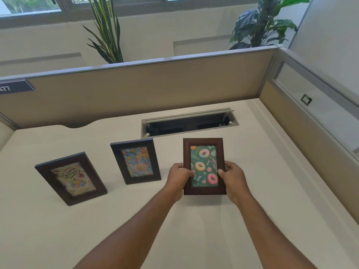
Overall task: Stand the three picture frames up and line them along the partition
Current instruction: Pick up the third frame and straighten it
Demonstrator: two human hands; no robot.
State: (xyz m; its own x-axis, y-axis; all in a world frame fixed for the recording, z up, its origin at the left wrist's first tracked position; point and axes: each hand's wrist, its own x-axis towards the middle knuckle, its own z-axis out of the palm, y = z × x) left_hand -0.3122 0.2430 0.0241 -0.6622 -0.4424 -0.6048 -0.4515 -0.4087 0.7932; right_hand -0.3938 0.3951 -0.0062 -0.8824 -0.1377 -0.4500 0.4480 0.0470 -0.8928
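Bare desk (252, 220) all around, donut frame (204, 166) upright, side edges pinched by left hand (179, 176) and right hand (234, 177) fingers.

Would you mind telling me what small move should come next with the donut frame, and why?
Probably set the donut frame down upright and let go. Both the left hand and right hand grip its sides, while the birthday frame and flower frame already stand unaided in a row to its left, before the partition.

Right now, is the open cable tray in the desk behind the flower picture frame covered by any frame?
No, the cable tray lies uncovered behind the frames.
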